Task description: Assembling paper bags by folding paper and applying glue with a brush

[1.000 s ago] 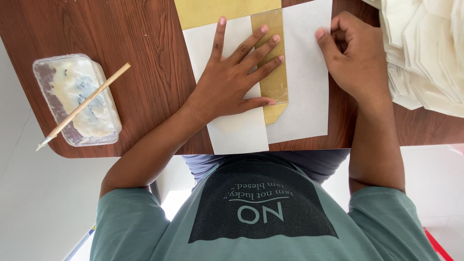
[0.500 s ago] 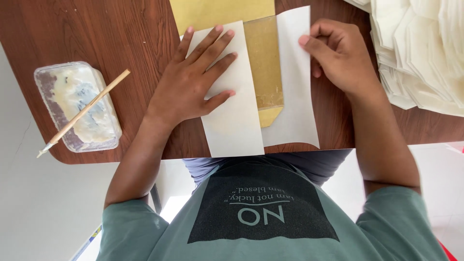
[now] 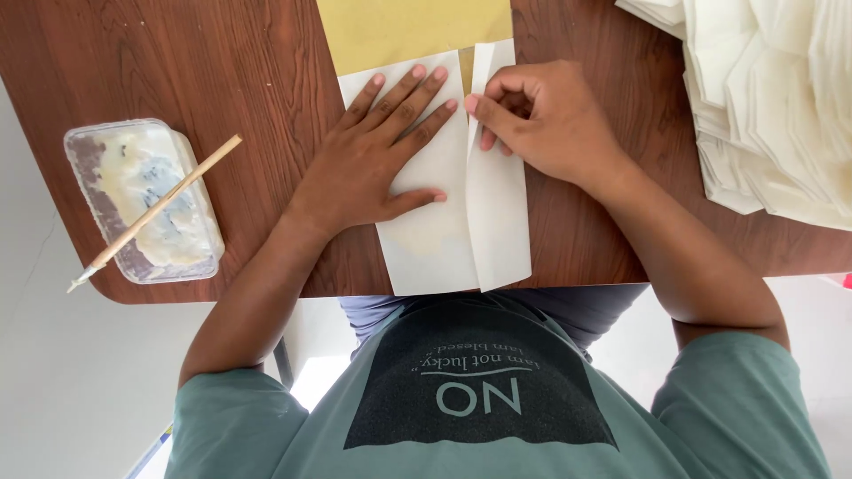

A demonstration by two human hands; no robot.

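A white sheet of paper (image 3: 444,253) lies on the brown wooden table (image 3: 222,71), both its side flaps folded in so they meet along a centre seam. My left hand (image 3: 373,160) presses flat on the left flap, fingers spread. My right hand (image 3: 541,120) rests on the right flap (image 3: 501,222), fingers curled and pinching its inner edge near the top. A yellow sheet (image 3: 408,31) lies under the white paper and shows beyond its far end.
A clear plastic tub of whitish paste (image 3: 142,200) sits at the table's left edge with a thin wooden stick (image 3: 155,213) laid across it. A stack of folded white papers (image 3: 781,98) fills the right side. The table's near edge runs just under the sheet.
The right flap has been folded over to the centre, covering the yellow strip that showed before. My left hand stayed flat on the left flap; my right hand moved left with the flap.
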